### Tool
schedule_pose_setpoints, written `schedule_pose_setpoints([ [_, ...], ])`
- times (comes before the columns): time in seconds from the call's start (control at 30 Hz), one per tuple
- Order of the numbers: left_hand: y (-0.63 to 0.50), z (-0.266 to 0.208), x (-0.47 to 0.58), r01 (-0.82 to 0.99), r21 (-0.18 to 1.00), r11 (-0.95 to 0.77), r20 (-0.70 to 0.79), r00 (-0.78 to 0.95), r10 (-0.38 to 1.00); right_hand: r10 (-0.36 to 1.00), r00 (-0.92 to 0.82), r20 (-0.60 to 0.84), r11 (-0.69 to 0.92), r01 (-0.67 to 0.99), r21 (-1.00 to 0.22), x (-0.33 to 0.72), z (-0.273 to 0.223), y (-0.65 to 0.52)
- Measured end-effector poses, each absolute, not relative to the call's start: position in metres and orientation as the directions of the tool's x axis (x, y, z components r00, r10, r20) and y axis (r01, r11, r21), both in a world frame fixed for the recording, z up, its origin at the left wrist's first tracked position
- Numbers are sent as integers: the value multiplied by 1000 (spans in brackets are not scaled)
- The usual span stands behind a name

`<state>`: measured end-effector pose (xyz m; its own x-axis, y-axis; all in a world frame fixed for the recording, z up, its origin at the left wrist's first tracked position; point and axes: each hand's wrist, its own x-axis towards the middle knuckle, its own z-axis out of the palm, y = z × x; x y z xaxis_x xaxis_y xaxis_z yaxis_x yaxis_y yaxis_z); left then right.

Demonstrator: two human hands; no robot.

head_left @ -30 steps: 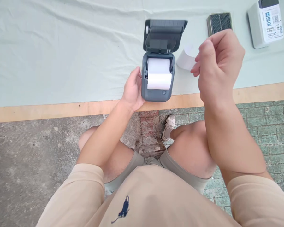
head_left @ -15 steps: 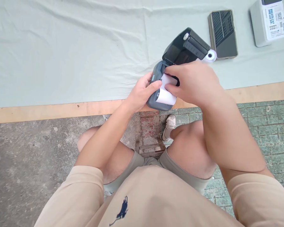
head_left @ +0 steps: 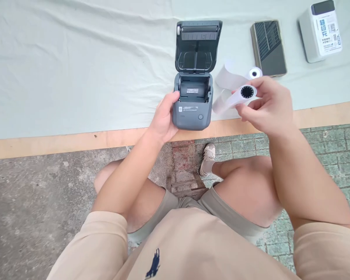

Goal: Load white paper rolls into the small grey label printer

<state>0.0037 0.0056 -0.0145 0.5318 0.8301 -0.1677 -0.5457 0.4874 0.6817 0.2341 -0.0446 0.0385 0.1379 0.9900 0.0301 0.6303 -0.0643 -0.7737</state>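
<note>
My left hand [head_left: 165, 118] grips the left side of a dark grey label printer [head_left: 191, 116], its thumb on the upper edge. The printer's lid [head_left: 197, 50] stands raised, and its paper bay shows bare inside, with a small printed sticker at the bottom. To the right of the printer, my right hand [head_left: 270, 103] pinches a white paper roll [head_left: 231, 100] with a black core, its thumb below and fingers above. Just behind that roll, a second white paper roll [head_left: 254, 73] rests on the cloth with a loose strip trailing left.
A dark-screened phone [head_left: 270, 48] lies at the back right. Beyond it stands a white box-shaped device [head_left: 322, 35] with a printed label. Pale green cloth [head_left: 84, 66] covers the table, whose wooden edge [head_left: 119, 138] runs above my knees.
My right hand has drawn the paper roll out of the printer and moved it right. The printer, held in my left hand, has turned upright to face me.
</note>
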Motion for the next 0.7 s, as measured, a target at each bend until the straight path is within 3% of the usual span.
schedule_pose_setpoints([
  [0.17,5,-13,5,-522,723,452,-140,530,836,994,99,-34,-89,621,-779,263,15,-53],
  [0.33,7,-8,9,-521,712,471,-157,535,830,957,258,129,-68,638,-767,284,16,-39],
  [0.57,6,-6,10,-486,760,432,-164,500,850,961,217,173,-17,667,-745,277,2,4],
  [0.63,5,-6,10,-502,744,440,-163,502,849,958,201,203,39,613,-789,274,11,2],
  [0.7,5,-6,10,-522,721,455,-160,513,843,959,150,240,150,451,-880,267,26,-6],
])
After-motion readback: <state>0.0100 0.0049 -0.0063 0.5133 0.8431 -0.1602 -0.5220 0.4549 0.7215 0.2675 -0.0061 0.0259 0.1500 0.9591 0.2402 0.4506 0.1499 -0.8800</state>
